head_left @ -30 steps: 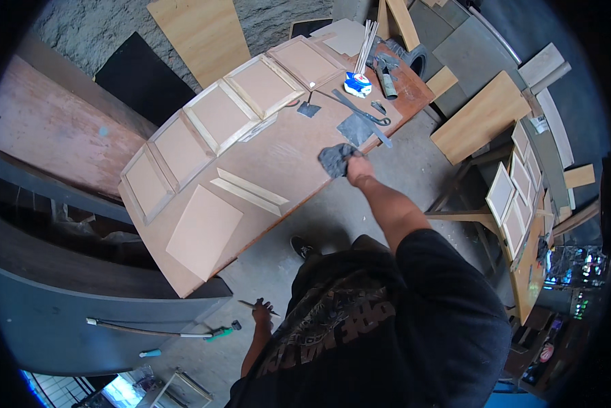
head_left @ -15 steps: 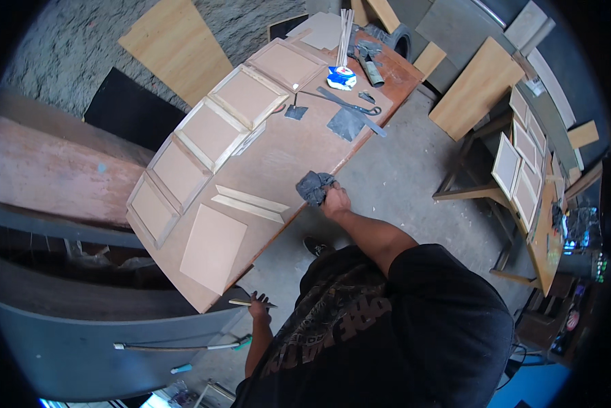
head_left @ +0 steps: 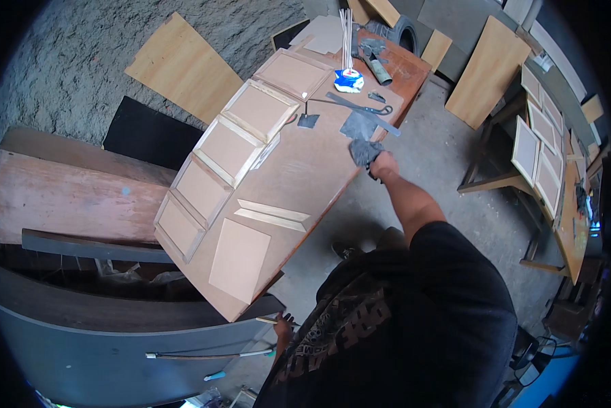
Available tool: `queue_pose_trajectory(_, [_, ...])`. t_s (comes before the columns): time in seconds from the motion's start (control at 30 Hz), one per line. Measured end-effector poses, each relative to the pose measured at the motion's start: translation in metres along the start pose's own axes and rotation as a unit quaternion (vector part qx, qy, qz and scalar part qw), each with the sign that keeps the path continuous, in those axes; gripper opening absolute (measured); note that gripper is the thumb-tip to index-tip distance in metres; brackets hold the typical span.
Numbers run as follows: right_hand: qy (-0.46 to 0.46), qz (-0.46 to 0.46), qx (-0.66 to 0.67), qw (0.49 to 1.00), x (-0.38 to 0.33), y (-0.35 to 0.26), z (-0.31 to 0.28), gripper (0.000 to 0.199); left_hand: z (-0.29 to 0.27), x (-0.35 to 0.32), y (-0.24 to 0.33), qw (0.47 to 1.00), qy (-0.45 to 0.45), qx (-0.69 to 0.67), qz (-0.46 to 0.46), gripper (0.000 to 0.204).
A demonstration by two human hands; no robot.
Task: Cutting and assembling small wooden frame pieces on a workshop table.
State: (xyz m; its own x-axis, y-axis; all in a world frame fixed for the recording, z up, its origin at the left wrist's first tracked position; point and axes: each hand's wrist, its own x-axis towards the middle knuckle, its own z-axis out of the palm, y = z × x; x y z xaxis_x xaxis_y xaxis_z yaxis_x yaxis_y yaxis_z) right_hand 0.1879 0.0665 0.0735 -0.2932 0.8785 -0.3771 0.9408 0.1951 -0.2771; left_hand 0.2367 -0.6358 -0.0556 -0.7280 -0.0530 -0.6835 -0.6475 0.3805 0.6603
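My right hand (head_left: 385,165) is closed round a crumpled dark grey cloth (head_left: 365,151) above the worktable's (head_left: 298,170) right edge. A grey sheet (head_left: 358,126) lies just beyond the cloth. Low beside my body, past the table's near end, my left hand (head_left: 284,328) grips a thin wooden strip (head_left: 266,319). Two light wooden strips (head_left: 273,214) with angled ends rest side by side on the table. A plain tan panel (head_left: 241,260) lies nearer me. Several wood-framed panels (head_left: 230,151) line the table's far left edge.
Toward the table's far end are a blue-and-white packet (head_left: 349,81), a bundle of thin sticks (head_left: 347,39), a dark can (head_left: 380,71) and a metal tool (head_left: 366,109). At right, a second table (head_left: 569,241) bears framed panels (head_left: 542,132). Boards lean against the rough wall at left.
My right hand has carried the cloth farther along the table's edge, up near the grey sheet. The whole view has shifted. My left hand still holds the strip low.
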Motion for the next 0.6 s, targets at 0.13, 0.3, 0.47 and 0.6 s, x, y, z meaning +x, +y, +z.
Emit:
queue_pose_trajectory(0.13, [-0.066, 0.046, 0.151, 0.985, 0.028, 0.02, -0.003, 0.054, -0.017, 0.008, 0.004, 0.998, 0.009, -0.027, -0.064, 0.054])
queue_pose_trajectory(0.3, [-0.012, -0.036, 0.167, 0.985, 0.0, 0.023, 0.06, 0.092, 0.003, 0.018, 0.025, 0.976, 0.002, -0.168, -0.137, 0.051])
queue_pose_trajectory(0.47, [-0.083, -0.072, 0.155, 0.982, -0.059, 0.018, 0.073, 0.09, 0.027, 0.06, 0.035, 0.997, -0.044, -0.064, 0.025, 0.051])
queue_pose_trajectory(0.6, [-0.196, -0.062, 0.374, 0.904, -0.049, 0.053, 0.056, 0.07, 0.095, 0.021, 0.133, 0.989, 0.092, -0.07, 0.096, 0.048])
